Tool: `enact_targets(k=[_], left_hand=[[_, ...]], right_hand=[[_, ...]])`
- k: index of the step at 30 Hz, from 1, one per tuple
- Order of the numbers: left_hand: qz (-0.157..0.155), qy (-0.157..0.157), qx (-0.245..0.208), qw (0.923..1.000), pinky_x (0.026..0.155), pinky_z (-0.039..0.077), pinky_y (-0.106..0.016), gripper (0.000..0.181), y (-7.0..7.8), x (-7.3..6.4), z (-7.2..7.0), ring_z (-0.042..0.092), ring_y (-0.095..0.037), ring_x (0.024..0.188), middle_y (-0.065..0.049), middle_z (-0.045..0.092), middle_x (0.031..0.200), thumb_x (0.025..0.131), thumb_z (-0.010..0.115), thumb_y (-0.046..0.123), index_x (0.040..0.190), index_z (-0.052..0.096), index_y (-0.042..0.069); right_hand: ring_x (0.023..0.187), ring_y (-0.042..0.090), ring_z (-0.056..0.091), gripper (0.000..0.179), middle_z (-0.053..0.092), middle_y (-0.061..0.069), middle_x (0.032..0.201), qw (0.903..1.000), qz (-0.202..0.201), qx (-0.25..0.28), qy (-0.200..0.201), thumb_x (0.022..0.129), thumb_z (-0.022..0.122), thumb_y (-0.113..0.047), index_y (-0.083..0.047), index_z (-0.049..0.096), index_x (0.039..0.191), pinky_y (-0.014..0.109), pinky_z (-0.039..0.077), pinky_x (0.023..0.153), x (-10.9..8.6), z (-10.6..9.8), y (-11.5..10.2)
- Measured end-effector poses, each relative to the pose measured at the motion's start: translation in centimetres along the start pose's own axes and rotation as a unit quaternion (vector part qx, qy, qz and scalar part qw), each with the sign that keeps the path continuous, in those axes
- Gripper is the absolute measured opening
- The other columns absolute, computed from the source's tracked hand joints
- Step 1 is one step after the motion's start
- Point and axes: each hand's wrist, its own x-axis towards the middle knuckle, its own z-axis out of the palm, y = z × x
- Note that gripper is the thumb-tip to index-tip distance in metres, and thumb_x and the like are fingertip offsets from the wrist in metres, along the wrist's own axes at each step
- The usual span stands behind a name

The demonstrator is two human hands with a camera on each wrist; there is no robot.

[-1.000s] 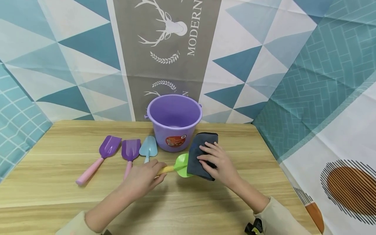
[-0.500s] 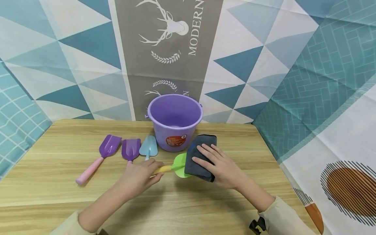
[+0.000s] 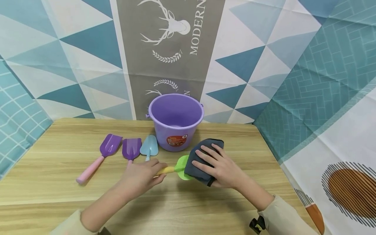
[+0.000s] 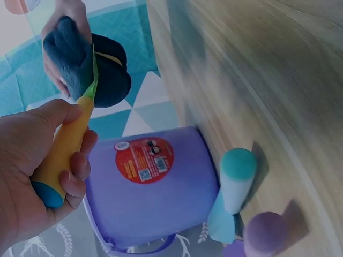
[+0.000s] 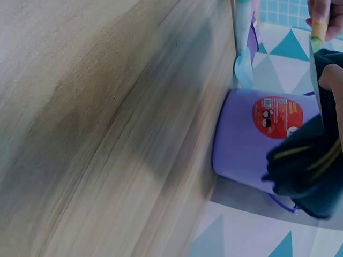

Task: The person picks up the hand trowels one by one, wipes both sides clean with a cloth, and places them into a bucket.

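In the head view my left hand grips a toy shovel by its yellow handle, which ends in a blue cap. The shovel's green blade points right and is partly covered by a folded dark grey cloth. My right hand holds this cloth against the blade, fingers spread over its top. From the right wrist view, the thumb presses the cloth on the other side of the blade. Both hands are above the table, in front of the purple bucket.
Left of the bucket lie two purple shovels with pink handles, the outer shovel and the inner shovel, and a light blue shovel. They rest on the wooden table. A patterned cloth backdrop rises behind the table.
The right hand shifts slightly on the cloth, whose lower edge has turned down and folded more around the blade. The left hand keeps its grip on the shovel, moving a little left and back.
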Motion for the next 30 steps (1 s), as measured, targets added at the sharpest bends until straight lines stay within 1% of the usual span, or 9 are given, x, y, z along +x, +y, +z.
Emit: enact_targets(k=[3,5,8,11,13,16,24,26,30], left_hand=[[0.015,0.003,-0.006,0.9999,0.043,0.026,-0.017,0.023,0.3,0.4,-0.1,0.051,-0.003,0.052,0.013,0.06,0.078,0.078,0.073,0.034,0.098,0.069,0.024],[0.028,0.009,-0.005,0.9996,0.041,0.024,-0.015,0.023,0.5,0.7,-0.2,0.05,-0.004,0.051,0.011,0.06,0.077,0.077,0.074,0.032,0.097,0.069,0.022],[0.047,0.02,0.012,0.9986,0.041,0.023,-0.015,0.023,0.7,1.0,-0.4,0.049,-0.005,0.051,0.01,0.059,0.076,0.076,0.074,0.033,0.096,0.069,0.02],[0.059,0.033,0.035,0.9971,0.041,0.021,-0.016,0.024,0.9,1.2,-0.4,0.05,-0.006,0.052,0.009,0.059,0.076,0.077,0.074,0.034,0.096,0.069,0.021],[0.062,0.041,0.045,0.9962,0.041,0.02,-0.017,0.024,0.9,1.3,-0.4,0.051,-0.007,0.053,0.009,0.059,0.076,0.076,0.074,0.034,0.096,0.069,0.021],[0.064,0.057,0.047,0.9952,0.041,0.022,-0.018,0.025,0.8,1.3,-0.3,0.053,-0.007,0.055,0.009,0.059,0.075,0.074,0.076,0.033,0.095,0.069,0.021],[0.077,0.104,0.038,0.9909,0.036,0.025,-0.018,0.026,0.1,0.8,-0.2,0.054,-0.006,0.054,0.008,0.06,0.074,0.07,0.078,0.03,0.092,0.069,0.018],[0.08,0.107,0.032,0.9906,0.036,0.027,-0.018,0.026,-0.1,0.7,-0.1,0.054,-0.007,0.054,0.006,0.061,0.075,0.07,0.078,0.029,0.092,0.069,0.017],[0.082,0.1,0.019,0.9914,0.037,0.03,-0.018,0.027,-0.5,0.5,-0.2,0.054,-0.007,0.053,0.005,0.062,0.075,0.071,0.078,0.027,0.093,0.069,0.016]], right_hand=[[0.126,0.034,0.047,0.069,0.053,0.011,0.135,0.9999,-0.004,0.0,0.01,0.071,0.074,-0.047,-0.019,0.053,0.131,0.057,0.039,0.098,0.2,0.1,-0.1],[0.124,0.034,0.049,0.071,0.053,0.011,0.135,0.9999,-0.003,-0.001,0.011,0.07,0.078,-0.043,-0.019,0.053,0.131,0.055,0.043,0.093,0.4,0.1,-0.2],[0.118,0.031,0.052,0.074,0.052,0.011,0.135,0.9999,0.012,-0.002,0.007,0.067,0.082,-0.032,-0.021,0.051,0.133,0.049,0.048,0.084,0.6,0.0,-0.4],[0.114,0.028,0.055,0.068,0.052,0.009,0.136,0.9996,0.025,-0.014,-0.003,0.072,0.079,-0.019,-0.023,0.05,0.133,0.045,0.048,0.078,1.0,-0.2,-0.5],[0.112,0.027,0.056,0.06,0.053,0.008,0.135,0.9992,0.032,-0.021,-0.007,0.077,0.074,-0.014,-0.024,0.052,0.132,0.044,0.047,0.076,1.3,-0.3,-0.5],[0.11,0.027,0.057,0.053,0.055,0.008,0.133,0.9988,0.038,-0.028,-0.008,0.08,0.069,-0.013,-0.026,0.054,0.129,0.043,0.047,0.075,1.6,-0.3,-0.4],[0.109,0.028,0.057,0.047,0.06,0.008,0.126,0.9982,0.05,-0.033,-0.002,0.078,0.073,-0.011,-0.025,0.061,0.121,0.043,0.049,0.076,1.5,-0.3,0.0],[0.109,0.028,0.057,0.047,0.06,0.008,0.126,0.9981,0.052,-0.032,-0.003,0.077,0.073,-0.009,-0.025,0.061,0.12,0.043,0.049,0.075,1.4,-0.3,0.1],[0.108,0.028,0.057,0.048,0.06,0.008,0.123,0.9978,0.061,-0.027,0.0,0.074,0.074,-0.006,-0.023,0.063,0.117,0.042,0.049,0.074,1.0,-0.5,0.3]])
